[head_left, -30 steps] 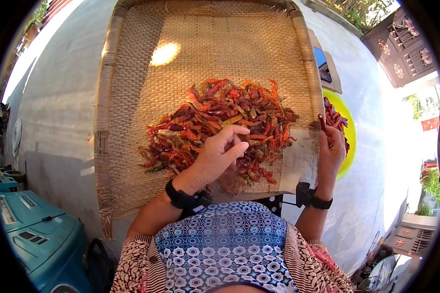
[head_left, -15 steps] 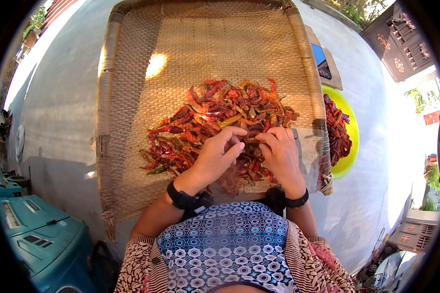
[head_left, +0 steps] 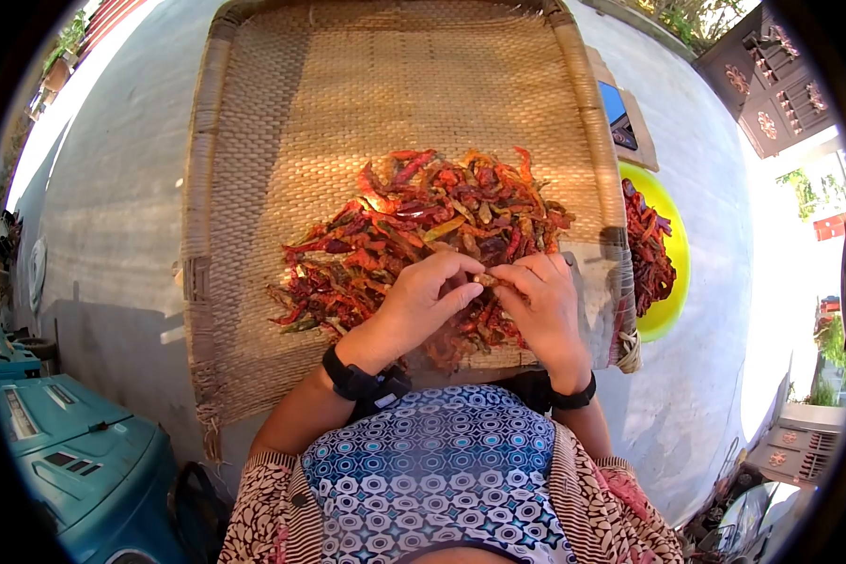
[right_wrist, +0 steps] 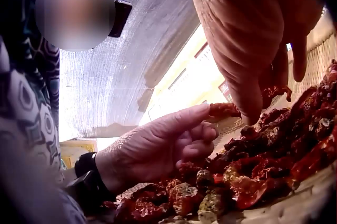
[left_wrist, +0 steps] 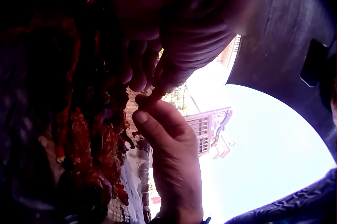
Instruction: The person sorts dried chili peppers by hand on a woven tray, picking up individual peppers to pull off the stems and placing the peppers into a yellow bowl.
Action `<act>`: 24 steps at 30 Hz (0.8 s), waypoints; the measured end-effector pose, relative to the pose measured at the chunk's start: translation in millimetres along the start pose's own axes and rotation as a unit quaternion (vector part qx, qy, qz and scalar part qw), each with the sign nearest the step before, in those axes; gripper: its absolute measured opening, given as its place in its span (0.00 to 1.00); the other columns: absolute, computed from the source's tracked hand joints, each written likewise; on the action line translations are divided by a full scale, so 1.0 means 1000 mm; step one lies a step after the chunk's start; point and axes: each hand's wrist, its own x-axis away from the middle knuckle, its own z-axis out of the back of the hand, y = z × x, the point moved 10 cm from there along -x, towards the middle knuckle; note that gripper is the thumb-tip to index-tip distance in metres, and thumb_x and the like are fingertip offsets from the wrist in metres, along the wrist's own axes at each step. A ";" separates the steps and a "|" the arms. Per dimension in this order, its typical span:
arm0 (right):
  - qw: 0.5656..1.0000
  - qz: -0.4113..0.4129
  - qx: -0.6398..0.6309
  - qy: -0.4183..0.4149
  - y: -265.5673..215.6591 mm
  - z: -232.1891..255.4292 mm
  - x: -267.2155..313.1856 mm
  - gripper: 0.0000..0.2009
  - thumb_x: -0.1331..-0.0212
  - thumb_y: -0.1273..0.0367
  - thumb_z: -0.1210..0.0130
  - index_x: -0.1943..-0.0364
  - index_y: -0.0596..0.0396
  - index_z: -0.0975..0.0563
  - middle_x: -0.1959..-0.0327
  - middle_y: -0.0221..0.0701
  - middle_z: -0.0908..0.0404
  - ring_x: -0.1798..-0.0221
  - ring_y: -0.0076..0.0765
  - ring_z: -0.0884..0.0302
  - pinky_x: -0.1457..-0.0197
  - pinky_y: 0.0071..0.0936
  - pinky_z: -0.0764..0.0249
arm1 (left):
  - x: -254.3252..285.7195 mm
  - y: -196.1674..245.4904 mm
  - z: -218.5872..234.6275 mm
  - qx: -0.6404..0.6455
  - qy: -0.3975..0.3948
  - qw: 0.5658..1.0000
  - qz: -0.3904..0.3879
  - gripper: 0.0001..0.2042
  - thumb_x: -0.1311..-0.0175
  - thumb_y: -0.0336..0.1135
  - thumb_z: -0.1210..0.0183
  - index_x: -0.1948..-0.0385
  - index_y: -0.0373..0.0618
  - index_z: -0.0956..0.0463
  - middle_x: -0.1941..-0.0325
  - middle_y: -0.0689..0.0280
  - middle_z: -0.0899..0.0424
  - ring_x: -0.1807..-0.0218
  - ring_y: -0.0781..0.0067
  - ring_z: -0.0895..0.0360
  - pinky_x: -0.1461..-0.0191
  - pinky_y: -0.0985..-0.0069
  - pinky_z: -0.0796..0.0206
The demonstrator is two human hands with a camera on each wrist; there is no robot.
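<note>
Over a heap of dried chili peppers (head_left: 423,211), both hands meet at one dried chili pepper (right_wrist: 224,110). My left hand (head_left: 418,305) pinches one end between thumb and fingers. The right hand (head_left: 543,305) grips the same pepper from the other side, its thumb pressed along it in the right wrist view. Only a small brownish bit shows between the fingertips from above. In the left wrist view the right hand (left_wrist: 176,150) is bright, while the left hand (left_wrist: 195,34) is in shadow. The heap lies on a large woven tray (head_left: 348,75).
Right of the tray stands a yellow-green basin (head_left: 675,291) holding more dried red chilies (head_left: 650,258). A phone (head_left: 618,117) lies on a cardboard piece (head_left: 637,127) behind it. A teal machine-like case (head_left: 85,461) stands at the lower left on the concrete floor (head_left: 113,235).
My right hand has come from the tray's right edge, by the basin, in to the left hand over the heap, carrying a dark red chili at first. The left hand has barely moved.
</note>
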 end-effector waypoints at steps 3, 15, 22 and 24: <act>0.999 0.000 -0.049 -0.017 -0.003 -0.007 0.002 0.11 0.53 0.73 0.35 0.63 0.50 0.17 0.66 0.28 0.22 0.58 0.39 0.29 0.54 0.33 0.32 | 0.001 -0.007 -0.003 0.061 -0.027 0.997 0.048 0.09 0.29 0.31 0.46 0.52 0.39 0.27 0.68 0.70 0.25 0.72 0.84 0.27 0.69 0.82 0.32; 0.779 -0.250 -0.538 0.199 0.131 0.037 0.031 0.14 0.32 0.65 0.45 0.49 0.59 0.23 0.63 0.27 0.19 0.65 0.19 0.26 0.62 0.21 0.27 | 0.006 0.017 0.029 -0.196 0.119 0.970 -0.080 0.10 0.38 0.32 0.38 0.57 0.45 0.25 0.63 0.63 0.24 0.69 0.66 0.22 0.67 0.71 0.29; 0.856 -0.268 -0.438 0.056 0.092 0.011 0.015 0.12 0.36 0.64 0.42 0.53 0.55 0.22 0.62 0.25 0.21 0.62 0.23 0.26 0.58 0.24 0.28 | 0.004 0.013 0.020 -0.284 0.100 0.951 -0.068 0.12 0.40 0.31 0.36 0.55 0.46 0.23 0.60 0.63 0.25 0.68 0.62 0.22 0.66 0.70 0.28; 0.954 -0.193 -0.224 -0.045 0.056 -0.007 0.006 0.10 0.40 0.65 0.40 0.58 0.53 0.20 0.62 0.27 0.21 0.59 0.30 0.26 0.55 0.29 0.28 | 0.005 0.013 0.019 -0.299 0.098 0.947 -0.065 0.11 0.40 0.31 0.37 0.56 0.46 0.24 0.60 0.63 0.25 0.67 0.62 0.21 0.66 0.70 0.28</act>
